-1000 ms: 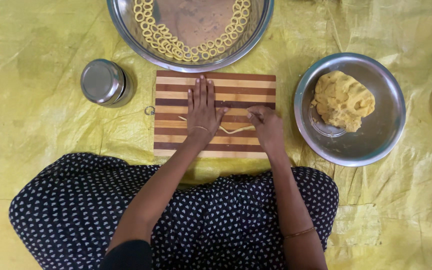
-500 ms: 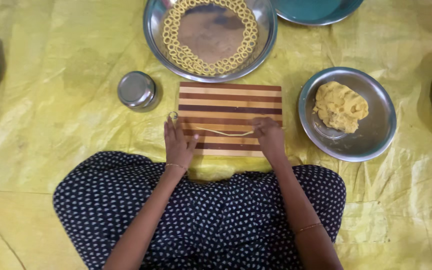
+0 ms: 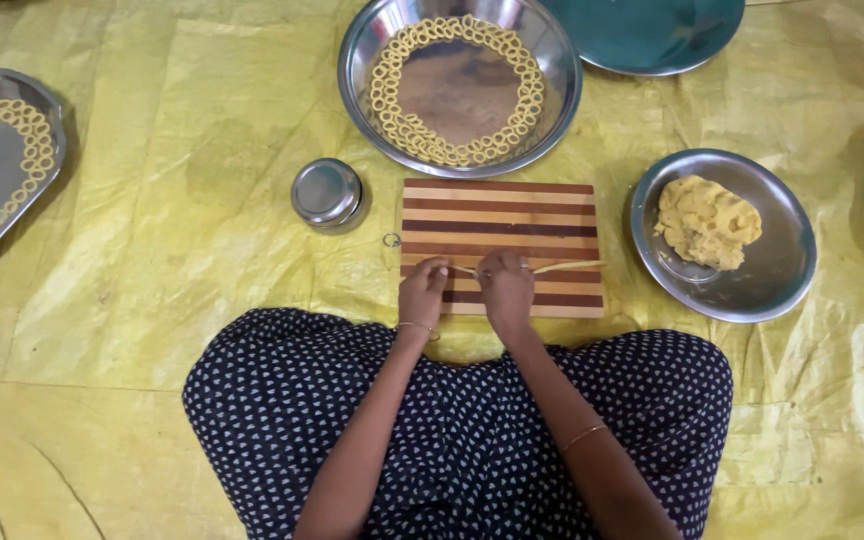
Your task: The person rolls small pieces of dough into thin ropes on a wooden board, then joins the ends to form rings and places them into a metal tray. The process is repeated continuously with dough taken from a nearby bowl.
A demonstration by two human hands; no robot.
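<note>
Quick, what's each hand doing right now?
Left hand: fingers pinched on the thin dough rope, over the striped board.
Right hand: fingers pinched on the same rope.

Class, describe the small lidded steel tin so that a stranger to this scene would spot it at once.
Start at the striped wooden board on the yellow sheet. Just off its upper left corner stands the small steel tin. It is the only closed round container here; the other steel vessels are wide, open and hold dough.

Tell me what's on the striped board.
A thin dough rope lies across the board, pinched by the left hand and right hand. The stretch under the hands is hidden.
</note>
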